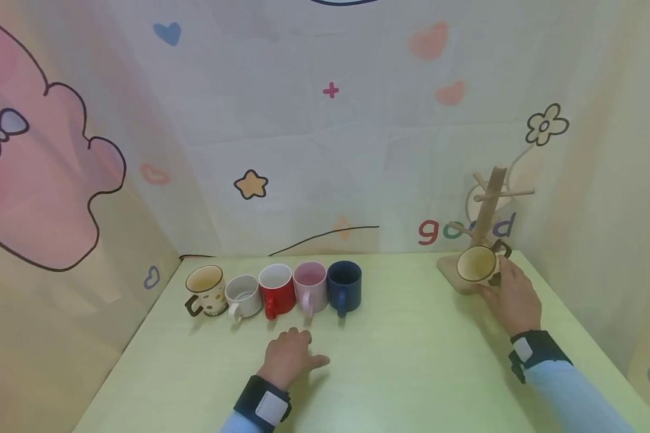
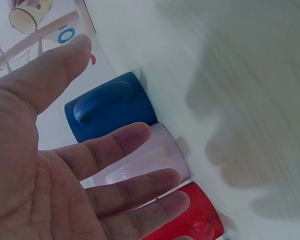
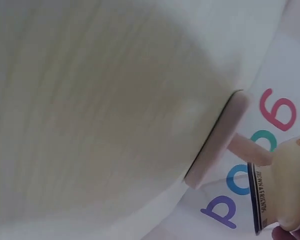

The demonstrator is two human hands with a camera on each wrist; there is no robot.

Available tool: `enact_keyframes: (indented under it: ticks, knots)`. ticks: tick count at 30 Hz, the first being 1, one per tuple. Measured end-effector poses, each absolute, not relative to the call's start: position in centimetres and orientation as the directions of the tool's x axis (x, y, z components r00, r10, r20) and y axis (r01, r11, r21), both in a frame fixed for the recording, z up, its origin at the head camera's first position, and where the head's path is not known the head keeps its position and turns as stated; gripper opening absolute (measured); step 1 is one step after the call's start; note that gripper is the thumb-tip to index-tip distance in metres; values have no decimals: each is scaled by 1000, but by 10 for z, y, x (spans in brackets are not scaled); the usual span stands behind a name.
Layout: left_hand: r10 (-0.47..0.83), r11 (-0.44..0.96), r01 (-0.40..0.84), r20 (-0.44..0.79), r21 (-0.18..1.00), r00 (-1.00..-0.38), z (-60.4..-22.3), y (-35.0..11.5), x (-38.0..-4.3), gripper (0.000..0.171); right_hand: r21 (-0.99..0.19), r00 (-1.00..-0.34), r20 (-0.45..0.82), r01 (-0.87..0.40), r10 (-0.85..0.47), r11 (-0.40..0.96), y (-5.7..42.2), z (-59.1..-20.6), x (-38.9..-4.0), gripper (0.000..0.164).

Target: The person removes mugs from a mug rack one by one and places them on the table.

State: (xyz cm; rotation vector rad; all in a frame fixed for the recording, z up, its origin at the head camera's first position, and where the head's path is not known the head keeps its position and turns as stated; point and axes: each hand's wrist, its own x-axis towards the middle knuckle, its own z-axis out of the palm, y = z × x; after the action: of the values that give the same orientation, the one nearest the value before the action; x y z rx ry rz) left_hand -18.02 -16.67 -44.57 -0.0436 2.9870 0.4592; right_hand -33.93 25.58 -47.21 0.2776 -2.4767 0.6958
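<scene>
My right hand grips a cream mug with a dark handle, its opening turned toward me. The mug overlaps the lower post of a wooden mug tree in the head view. Printed lettering shows on the same cream mug in the right wrist view, with a fingertip at its edge. My left hand, fingers spread and holding nothing, hovers over the table before a row of mugs. Nearest to it are the red mug, the pink mug and the dark blue mug.
A spotted cream mug and a ribbed white cup stand at the row's left end. The tree's wooden base sits near the back right of the pale table. A printed cloth hangs behind.
</scene>
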Motion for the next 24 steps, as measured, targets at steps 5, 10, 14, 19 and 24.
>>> enact_keyframes:
  ticks: [5,10,14,19,24]
  knots:
    - [-3,956,-36,-113,292,-994,-446,-166,-182,50,-514,-862,506,-290,12,807,248,-464,-323,84]
    - [14,958,-13,-92,286,-996,-449,-165,-182,51,-584,-887,461,-290,16,758,233,-453,-307,82]
    - [24,957,-3,-88,290,-996,-449,-164,-182,50,-615,-908,415,-325,-55,718,223,-450,-298,78]
    - [39,956,10,-91,294,-995,-448,-162,-183,49,-684,-943,279,-327,-181,652,210,-443,-288,83]
    - [50,950,16,-99,312,-994,-446,-158,-186,49,-764,-941,158,-308,-298,566,195,-437,-276,83]
